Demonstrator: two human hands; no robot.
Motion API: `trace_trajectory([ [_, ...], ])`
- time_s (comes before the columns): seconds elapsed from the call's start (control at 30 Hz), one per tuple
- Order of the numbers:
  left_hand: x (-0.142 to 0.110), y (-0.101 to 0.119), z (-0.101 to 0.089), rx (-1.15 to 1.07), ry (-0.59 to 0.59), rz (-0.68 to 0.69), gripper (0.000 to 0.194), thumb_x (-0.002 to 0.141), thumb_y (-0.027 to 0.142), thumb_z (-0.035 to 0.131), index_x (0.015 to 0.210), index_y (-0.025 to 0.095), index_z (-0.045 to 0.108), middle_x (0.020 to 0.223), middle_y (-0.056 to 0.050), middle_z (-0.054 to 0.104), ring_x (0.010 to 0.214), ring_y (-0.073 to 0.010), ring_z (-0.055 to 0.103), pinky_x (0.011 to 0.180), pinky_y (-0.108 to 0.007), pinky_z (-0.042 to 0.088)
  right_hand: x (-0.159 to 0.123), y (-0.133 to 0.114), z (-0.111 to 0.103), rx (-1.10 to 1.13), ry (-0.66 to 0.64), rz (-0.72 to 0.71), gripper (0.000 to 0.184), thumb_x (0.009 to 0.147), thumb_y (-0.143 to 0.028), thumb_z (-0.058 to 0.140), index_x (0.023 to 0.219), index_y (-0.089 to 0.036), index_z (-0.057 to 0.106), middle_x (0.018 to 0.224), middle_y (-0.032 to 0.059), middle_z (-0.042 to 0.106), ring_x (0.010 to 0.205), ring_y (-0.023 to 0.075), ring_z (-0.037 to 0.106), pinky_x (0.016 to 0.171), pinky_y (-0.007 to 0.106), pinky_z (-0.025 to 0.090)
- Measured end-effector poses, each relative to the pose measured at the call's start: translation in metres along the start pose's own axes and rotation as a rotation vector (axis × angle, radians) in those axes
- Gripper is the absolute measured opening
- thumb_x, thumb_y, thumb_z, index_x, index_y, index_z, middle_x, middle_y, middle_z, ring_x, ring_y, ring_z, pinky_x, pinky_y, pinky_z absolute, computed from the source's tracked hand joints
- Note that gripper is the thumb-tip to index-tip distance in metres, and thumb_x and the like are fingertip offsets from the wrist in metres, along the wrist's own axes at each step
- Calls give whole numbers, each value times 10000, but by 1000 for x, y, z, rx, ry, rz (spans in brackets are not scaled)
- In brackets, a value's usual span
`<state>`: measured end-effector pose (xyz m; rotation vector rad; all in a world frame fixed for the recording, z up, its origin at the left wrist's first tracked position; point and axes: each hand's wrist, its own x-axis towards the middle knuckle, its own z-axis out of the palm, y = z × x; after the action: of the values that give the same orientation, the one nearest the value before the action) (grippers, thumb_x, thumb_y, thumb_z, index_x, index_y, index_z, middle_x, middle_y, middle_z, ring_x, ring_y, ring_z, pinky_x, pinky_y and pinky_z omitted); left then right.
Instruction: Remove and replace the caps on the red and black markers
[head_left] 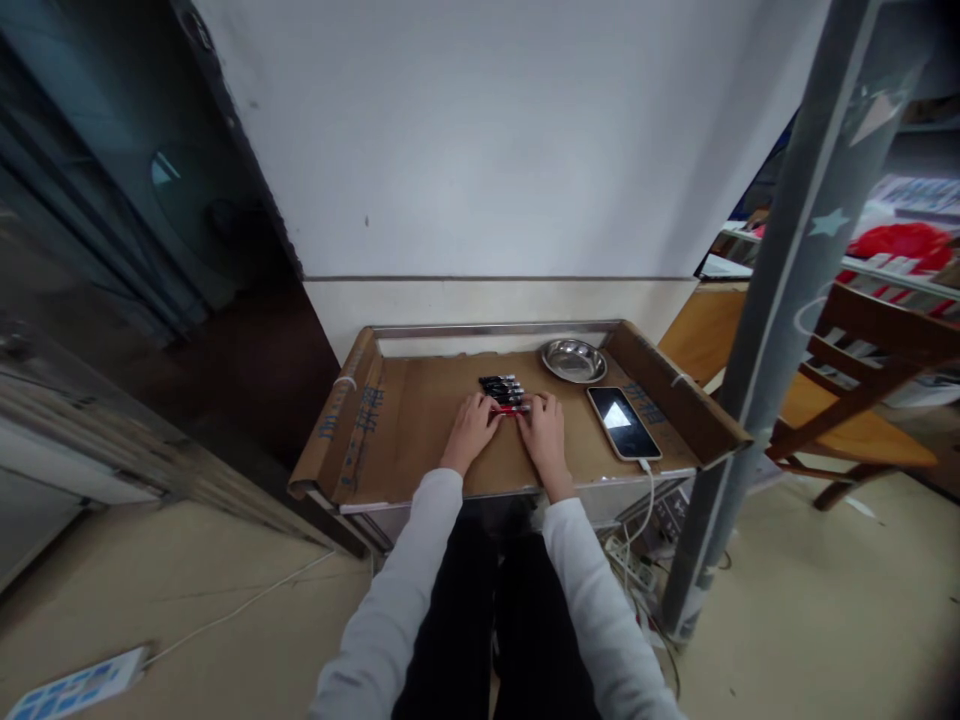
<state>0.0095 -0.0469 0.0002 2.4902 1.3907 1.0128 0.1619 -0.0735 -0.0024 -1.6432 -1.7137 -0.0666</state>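
Observation:
A red pen (513, 409) lies crosswise at the near end of a row of several black pens (500, 386) on the cardboard-covered table (420, 400). At the red pen's left end, the fingers of my left hand (472, 427) are closed on it. My right hand (544, 431) grips its right end, with bent fingers close to the row. The fingertips partly cover both ends of the red pen. The black pens lie side by side, roughly parallel to it.
A round shiny metal dish (574, 361) stands at the table's back right. In front of it lies a phone (624, 423) with a white cable (649, 500) hanging over the edge. Cardboard flaps rise at both sides. A grey post (772, 260) and wooden chair (855, 400) are to the right.

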Motion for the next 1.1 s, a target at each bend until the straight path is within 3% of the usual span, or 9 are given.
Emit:
trace_trajectory([
  [0.13, 0, 0, 0, 40, 17, -33, 53, 827, 185, 477, 847, 191, 526, 876, -44, 501, 867, -187, 495, 814, -344, 405, 2, -1, 2, -48, 44, 52, 324, 820, -307, 482, 1093, -134, 497, 1173, 187, 444, 1083, 283, 404, 890, 427, 340],
  [0.27, 1, 2, -2, 93, 83, -98, 72, 821, 171, 459, 856, 185, 520, 886, -59, 505, 875, -200, 499, 809, -353, 401, 3, 8, 8, -42, 110, 113, 306, 817, -263, 443, 1075, -105, 485, 1168, 202, 446, 1114, 286, 391, 914, 432, 333],
  [0.37, 2, 0, -3, 137, 167, -210, 112, 808, 138, 437, 877, 172, 519, 906, -83, 525, 894, -219, 510, 811, -369, 402, 4, 14, 11, -40, 160, 181, 267, 804, -201, 408, 1034, -98, 494, 1106, 197, 483, 1049, 284, 431, 886, 426, 350],
  [0.57, 2, -9, 6, 187, 335, -496, 286, 769, 119, 428, 1047, 134, 491, 1155, -178, 513, 1097, -295, 474, 892, -472, 377, 3, 17, 12, -171, 51, 149, 200, 809, -160, 371, 920, -110, 530, 967, 193, 549, 899, 280, 469, 781, 410, 363],
  [0.73, 2, -12, 13, 158, 308, -475, 335, 758, 124, 442, 1091, 115, 484, 1255, -220, 471, 1229, -336, 375, 958, -537, 318, 0, 13, 14, -217, 122, 99, 186, 804, -145, 379, 900, -131, 538, 939, 180, 558, 875, 272, 472, 740, 389, 359],
  [1.1, 5, -8, 11, 227, 240, -516, 338, 772, 155, 451, 1102, 87, 468, 1246, -247, 455, 1217, -355, 377, 954, -534, 305, 0, 7, 12, -306, 75, 127, 214, 801, -133, 362, 928, -114, 533, 956, 201, 552, 883, 294, 473, 724, 399, 353],
])
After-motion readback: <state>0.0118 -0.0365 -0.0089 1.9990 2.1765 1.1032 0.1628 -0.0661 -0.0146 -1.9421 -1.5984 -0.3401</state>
